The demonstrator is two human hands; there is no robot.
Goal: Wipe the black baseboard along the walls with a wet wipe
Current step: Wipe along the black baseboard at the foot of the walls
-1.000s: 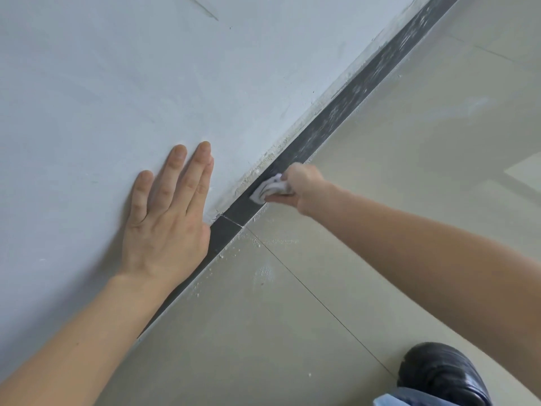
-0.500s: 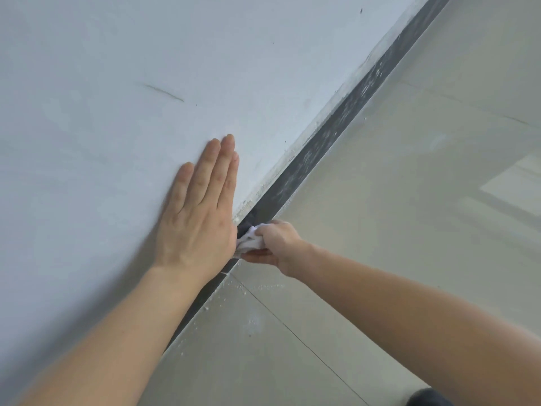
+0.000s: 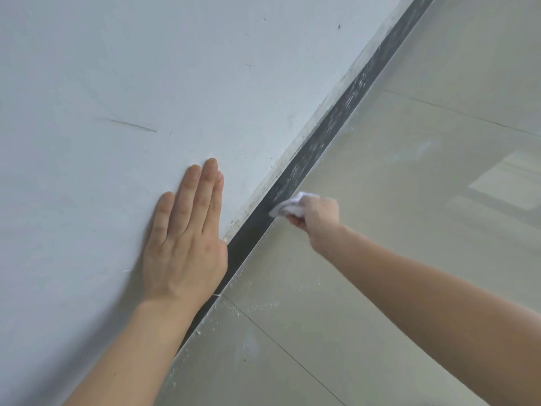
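Pressing crumpled white wipe (image 3: 288, 207) (right hand (image 3: 317, 213)) against dusty black baseboard (image 3: 322, 136).

An indoor room is shown, possibly newly finished. This is indicated by a painted white wall (image 3: 146, 68), a dusty black baseboard (image 3: 322, 136) and glossy beige floor tiles (image 3: 409, 230).

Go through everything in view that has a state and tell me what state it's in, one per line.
Left hand: flat, fingers straight, pressed on the wall.
Right hand: curled round the wet wipe.
Wet wipe: bunched, touching the baseboard.
Baseboard: dark and clean near the left hand, streaked white beyond the wipe.
Floor: glossy, white specks along the baseboard.
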